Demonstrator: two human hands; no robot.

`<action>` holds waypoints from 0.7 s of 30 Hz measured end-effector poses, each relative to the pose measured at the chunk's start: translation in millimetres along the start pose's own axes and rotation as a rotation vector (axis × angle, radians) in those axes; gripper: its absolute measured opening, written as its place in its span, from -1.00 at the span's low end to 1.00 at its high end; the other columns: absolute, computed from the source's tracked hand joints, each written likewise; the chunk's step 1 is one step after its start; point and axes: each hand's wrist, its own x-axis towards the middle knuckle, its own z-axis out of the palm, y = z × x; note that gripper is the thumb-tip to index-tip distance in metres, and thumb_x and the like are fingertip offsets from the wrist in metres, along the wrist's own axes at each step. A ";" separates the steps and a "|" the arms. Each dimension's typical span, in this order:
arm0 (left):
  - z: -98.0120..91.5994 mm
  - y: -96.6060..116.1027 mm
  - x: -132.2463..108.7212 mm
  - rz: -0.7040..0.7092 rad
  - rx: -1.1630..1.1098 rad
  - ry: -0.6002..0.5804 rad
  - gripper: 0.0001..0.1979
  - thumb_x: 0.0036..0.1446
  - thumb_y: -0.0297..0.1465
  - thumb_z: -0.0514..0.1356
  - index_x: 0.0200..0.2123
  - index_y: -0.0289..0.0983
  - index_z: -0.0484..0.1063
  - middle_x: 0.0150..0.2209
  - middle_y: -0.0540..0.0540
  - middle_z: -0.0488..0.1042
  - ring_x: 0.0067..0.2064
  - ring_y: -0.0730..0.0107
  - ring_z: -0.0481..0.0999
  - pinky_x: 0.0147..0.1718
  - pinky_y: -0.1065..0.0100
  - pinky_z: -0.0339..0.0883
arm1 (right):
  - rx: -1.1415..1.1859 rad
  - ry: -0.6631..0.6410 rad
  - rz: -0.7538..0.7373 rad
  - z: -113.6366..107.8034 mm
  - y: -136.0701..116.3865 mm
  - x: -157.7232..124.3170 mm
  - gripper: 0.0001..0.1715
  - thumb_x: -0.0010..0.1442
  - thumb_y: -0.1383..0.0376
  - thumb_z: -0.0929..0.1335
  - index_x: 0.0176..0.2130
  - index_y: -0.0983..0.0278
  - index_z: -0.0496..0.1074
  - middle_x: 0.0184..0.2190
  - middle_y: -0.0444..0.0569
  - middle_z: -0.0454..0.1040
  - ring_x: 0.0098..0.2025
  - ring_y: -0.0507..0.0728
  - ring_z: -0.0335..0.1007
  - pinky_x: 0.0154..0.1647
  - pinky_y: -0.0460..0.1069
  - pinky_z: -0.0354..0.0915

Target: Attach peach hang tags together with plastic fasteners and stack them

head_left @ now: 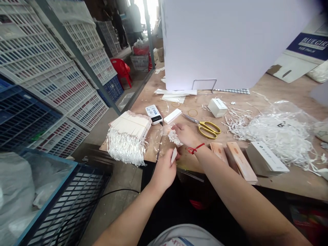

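Observation:
My left hand point(164, 168) is closed on a small white card point(174, 155) at the table's front edge. Just beyond it, my right hand point(186, 134), with a red string at the wrist, has its fingers bent down at a small heap of white bits point(174, 136); what they grip is too small to make out. To the left lies a thick bundle of pale tags point(130, 124) with white strings point(125, 147) hanging at its near side. Behind my hands are a white power bank point(154, 114) and a white card stack point(172, 116). Yellow-handled scissors point(208, 129) lie to the right.
Orange card stacks point(241, 162), a white-topped card stack point(269, 157) and a plastic bag of white strings point(279, 131) lie right. A large white panel point(215, 41) stands behind. Crates point(48, 68) are piled left, with a blue-rimmed crate point(73, 191) near the front.

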 end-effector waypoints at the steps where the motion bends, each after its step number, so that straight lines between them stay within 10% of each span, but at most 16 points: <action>1: -0.4 0.8 -1.2 0.013 0.027 -0.013 -0.68 0.18 -0.63 0.00 -0.11 -0.19 0.38 -0.14 -0.13 0.60 -0.06 0.21 0.59 -0.02 0.20 0.41 | 0.025 -0.013 -0.003 -1.6 0.9 -4.2 -0.59 0.35 0.32 0.14 -0.08 0.33 0.52 -0.25 0.03 0.60 -0.27 0.09 0.46 -0.26 -0.06 0.27; 10: -1.0 7.5 -15.8 0.226 0.327 -0.260 -0.36 0.07 -0.71 -0.04 0.21 -0.27 0.31 0.10 -0.27 0.52 0.13 0.12 0.51 0.15 0.11 0.36 | 0.087 -0.251 -0.014 -8.0 10.1 -40.7 -0.73 0.10 0.48 0.28 -0.48 0.26 0.52 -0.58 -0.16 0.47 -0.52 0.03 0.33 -0.45 -0.08 0.20; 21: -3.1 0.3 -17.3 0.297 0.420 -0.345 -0.26 0.02 -0.75 -0.05 0.30 -0.32 0.25 0.28 -0.31 0.38 0.35 0.20 0.30 0.35 0.07 0.15 | 0.177 -0.104 -0.058 6.9 -7.3 11.3 -0.66 0.35 0.13 0.38 -0.01 0.32 0.45 -0.11 -0.01 0.52 -0.19 0.09 0.51 -0.18 0.06 0.49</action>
